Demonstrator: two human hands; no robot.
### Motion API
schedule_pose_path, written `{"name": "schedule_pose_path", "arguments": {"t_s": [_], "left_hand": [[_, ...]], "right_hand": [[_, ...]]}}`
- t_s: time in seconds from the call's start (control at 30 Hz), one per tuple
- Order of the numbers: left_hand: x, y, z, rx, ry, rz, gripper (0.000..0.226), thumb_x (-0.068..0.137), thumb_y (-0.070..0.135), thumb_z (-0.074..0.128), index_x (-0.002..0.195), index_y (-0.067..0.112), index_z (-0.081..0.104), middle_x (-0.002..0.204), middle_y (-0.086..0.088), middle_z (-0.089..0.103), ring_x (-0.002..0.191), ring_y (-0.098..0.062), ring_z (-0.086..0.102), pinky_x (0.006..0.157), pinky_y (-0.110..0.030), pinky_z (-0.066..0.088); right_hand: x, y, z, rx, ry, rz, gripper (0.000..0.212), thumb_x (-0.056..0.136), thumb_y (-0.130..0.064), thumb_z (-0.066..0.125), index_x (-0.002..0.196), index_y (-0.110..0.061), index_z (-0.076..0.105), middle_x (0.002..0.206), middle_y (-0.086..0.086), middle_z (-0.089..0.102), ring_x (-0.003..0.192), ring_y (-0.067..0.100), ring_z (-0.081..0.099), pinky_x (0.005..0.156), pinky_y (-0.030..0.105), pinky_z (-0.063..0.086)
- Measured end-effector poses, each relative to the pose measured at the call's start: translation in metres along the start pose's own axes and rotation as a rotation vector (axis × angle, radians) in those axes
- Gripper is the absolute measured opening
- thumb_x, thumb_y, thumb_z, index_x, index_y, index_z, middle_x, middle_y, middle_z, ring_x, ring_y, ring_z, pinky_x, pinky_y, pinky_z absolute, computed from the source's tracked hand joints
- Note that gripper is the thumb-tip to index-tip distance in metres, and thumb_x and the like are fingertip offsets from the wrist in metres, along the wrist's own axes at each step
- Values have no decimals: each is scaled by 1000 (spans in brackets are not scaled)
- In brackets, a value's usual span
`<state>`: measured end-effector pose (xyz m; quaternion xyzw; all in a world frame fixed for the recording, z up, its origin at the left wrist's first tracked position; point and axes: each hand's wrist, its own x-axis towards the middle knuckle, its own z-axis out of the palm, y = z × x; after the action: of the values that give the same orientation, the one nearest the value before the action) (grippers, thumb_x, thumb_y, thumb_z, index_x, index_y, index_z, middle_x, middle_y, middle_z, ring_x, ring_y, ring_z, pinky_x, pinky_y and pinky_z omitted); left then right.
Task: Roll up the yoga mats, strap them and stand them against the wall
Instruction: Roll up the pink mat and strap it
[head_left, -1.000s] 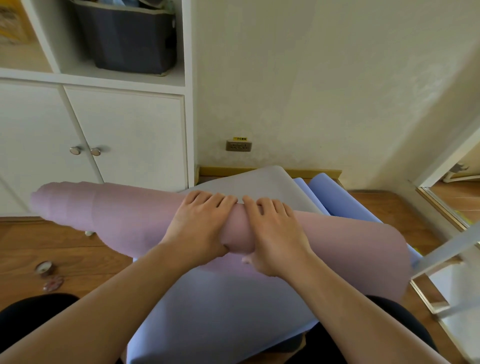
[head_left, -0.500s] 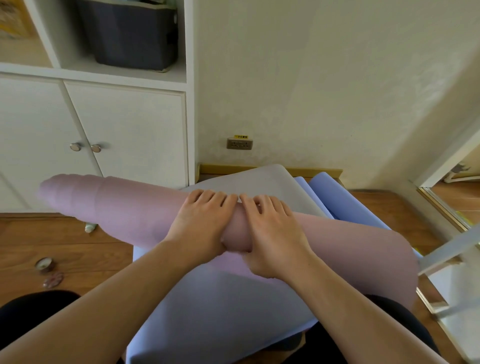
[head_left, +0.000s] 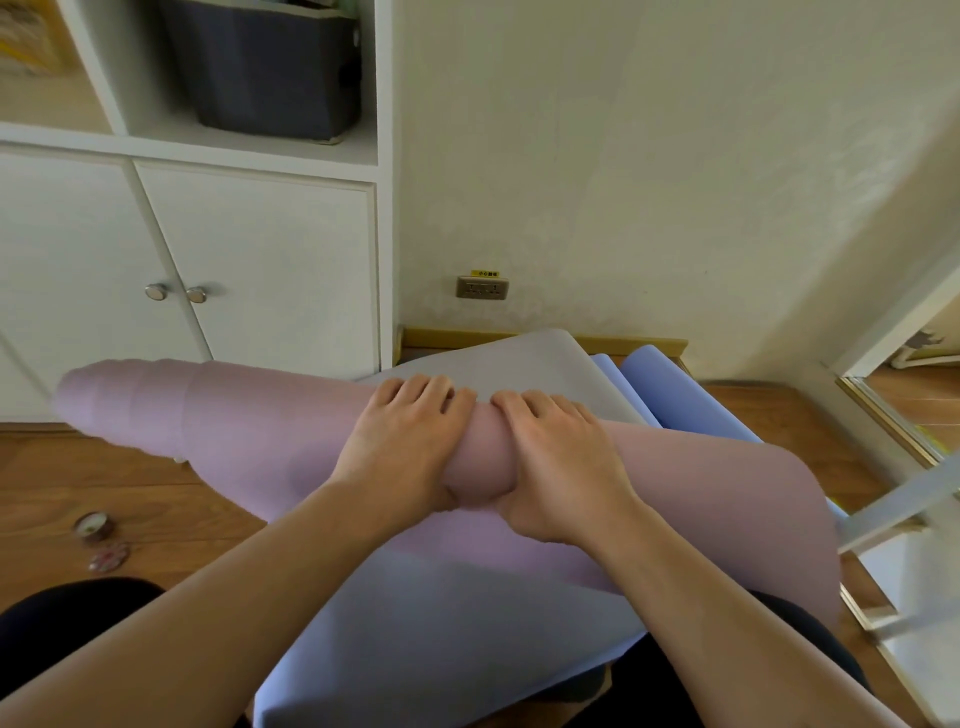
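Left hand (head_left: 402, 447): lies palm-down on the middle of the pink mat roll, fingers bent over its top and thumb low on the near side, gripping it.
Right hand (head_left: 558, 467): just beside the left hand, almost touching it, fingers curved over the top of the same roll and thumb tucked under the near side.
Pink mat roll (head_left: 234, 415): a thick roll running from the left, where its layered end sticks out in front of the cabinet, to the right, where the loose part spreads wide and flat.
Blue mat (head_left: 441, 623): spread flat under the pink roll and reaching toward the person's knees; its far end shows again behind the roll on the right.
Grey mat (head_left: 519, 364): flat, just beyond the fingertips, its far edge near the wall.
Floor (head_left: 130, 493): wooden boards; two small round objects (head_left: 96, 527) lie on it at the left, too small to identify.
White cabinet (head_left: 234, 260): at the left, two doors with round knobs; a dark bin (head_left: 270, 67) sits on the open shelf above.
Wall (head_left: 623, 156): cream, with a socket (head_left: 482, 287) low down.
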<state>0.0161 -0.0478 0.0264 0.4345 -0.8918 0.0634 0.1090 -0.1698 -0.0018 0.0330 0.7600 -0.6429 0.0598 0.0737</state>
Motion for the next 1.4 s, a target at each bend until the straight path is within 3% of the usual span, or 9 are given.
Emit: {"name": "schedule_pose_path", "arguments": {"t_s": [0.13,0.23,0.4,0.57,0.83,1.03,1.17,1.3,1.4], "left_hand": [[1,-4,-5,-54,6,3,86,64,62,83,136,26,53,129,3,62,120,-22,58,108,-40,42],[2,-7,-7,-62,26,12,86,64,63,83,136,29,53,129,6,64,119,-19,60,112,-40,40],[2,-9,-7,-83,3,-20,89,62,59,79,140,27,51,129,3,62,121,-24,58,113,-40,38],[2,2,-7,72,-36,-19,116,59,67,85,152,23,31,140,-5,42,132,-28,43,118,-43,35],[6,-9,-1,-65,23,29,87,60,66,78,134,30,51,123,7,63,113,-19,62,105,-38,42],[3,-6,-4,-140,280,59,75,70,45,85,135,16,58,133,-4,62,125,-28,57,118,-44,33],[4,1,-19,-239,537,-93,73,78,15,85,144,8,53,148,-12,46,136,-36,44,114,-50,39],[6,-18,-14,-544,565,-293,69,86,21,82,144,13,44,146,1,36,131,-22,45,112,-34,39],[12,-26,-11,-809,557,-479,68,86,35,84,136,26,38,136,13,32,122,-11,49,105,-27,41]], "right_hand": [[-3,-3,-5,-53,-43,-29,124,66,-58,88,164,-19,22,154,10,42,140,33,41,123,42,30],[-3,-5,-9,-106,-63,-22,136,60,-60,94,163,-17,17,150,11,40,136,34,41,123,44,31],[0,-5,0,-82,46,-20,101,57,-48,92,142,-15,48,120,8,62,106,32,61,97,42,49],[4,-1,1,-33,67,-20,90,57,-45,86,136,-18,53,112,1,66,99,28,64,89,39,51],[1,-1,-8,-118,-55,-60,130,63,-62,92,163,-18,22,151,7,47,137,32,47,120,42,32],[12,10,-4,-37,110,16,84,66,-59,83,136,-26,51,116,-3,63,105,28,63,91,39,46],[36,25,-28,219,181,210,81,65,-62,86,132,-35,49,121,-9,64,109,25,62,80,37,41],[57,29,-48,535,223,350,77,56,-59,88,121,-39,51,108,-15,67,100,19,64,73,36,50],[56,26,-38,753,249,424,72,51,-54,96,107,-42,53,98,-23,65,87,-4,60,64,23,46]]}}
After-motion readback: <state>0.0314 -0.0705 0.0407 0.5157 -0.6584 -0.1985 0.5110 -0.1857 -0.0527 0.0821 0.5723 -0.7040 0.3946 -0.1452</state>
